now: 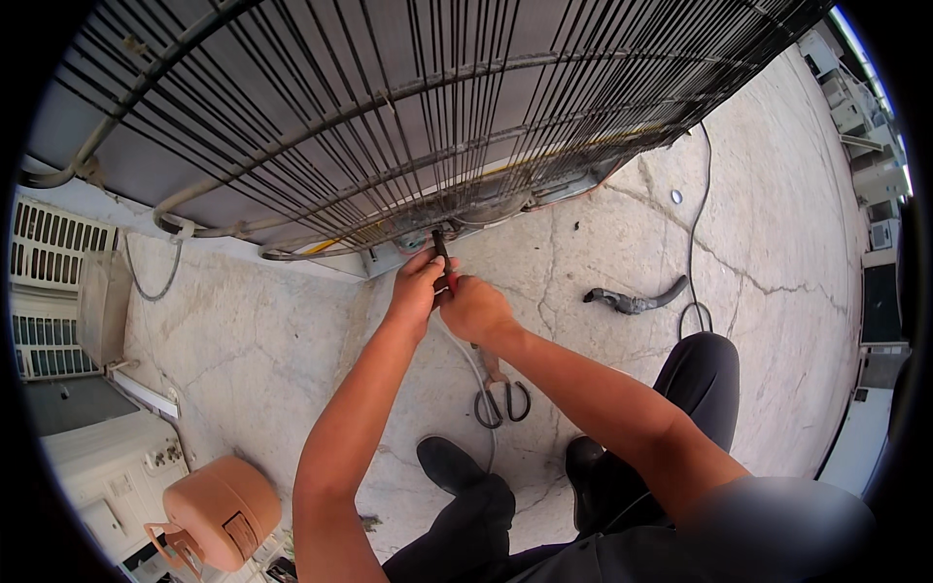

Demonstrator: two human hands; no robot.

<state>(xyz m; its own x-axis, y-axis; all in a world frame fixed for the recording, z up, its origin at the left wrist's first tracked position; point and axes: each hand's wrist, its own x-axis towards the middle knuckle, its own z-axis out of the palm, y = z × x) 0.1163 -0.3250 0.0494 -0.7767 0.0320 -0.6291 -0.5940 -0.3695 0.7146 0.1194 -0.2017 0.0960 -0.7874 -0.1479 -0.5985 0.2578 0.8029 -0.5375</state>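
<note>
The bare right hand (476, 307) is closed around a slim hand tool with a red handle and dark tip (440, 243), at the lower edge of the appliance. The left hand (418, 282) curls close against it; whether it grips the tool I cannot tell. Below them, scissors with dark looped handles (489, 416) lie on the cracked pale concrete floor (583, 389), near a black shoe (450, 464). Right of the hands lies a curved black tube (637, 299). Beyond the tool tip rises the large appliance's black wire grille (428, 107)
</note>
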